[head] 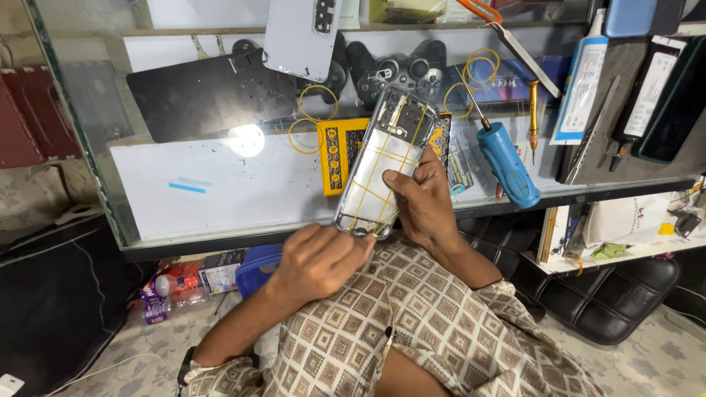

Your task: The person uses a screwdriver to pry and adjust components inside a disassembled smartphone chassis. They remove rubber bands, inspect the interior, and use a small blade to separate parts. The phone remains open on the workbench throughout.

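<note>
Over the front edge of the glass table, two hands hold up a phone frame with yellow rubber bands crossed around it. It is tilted, with its top end leaning away to the right. The left hand has its grip closed on the bottom corner of the phone frame. The right hand has its grip closed on the right side, with the thumb pressed on the front and the fingers behind.

Under the phone frame, on the table, lies a yellow card. Loose yellow rubber bands lie just beside it. A blue-handled screwdriver lies to the right of the right hand, close to it but not touching. A small gold screwdriver stands near that one. Further back are a black game controller, a grey phone back cover and a flat black sheet. A white tube rests at the right. A bright light spot shines on the white part of the table.

The person wears a checked brown and cream shirt. A plastic bottle lies on the floor at the left.
</note>
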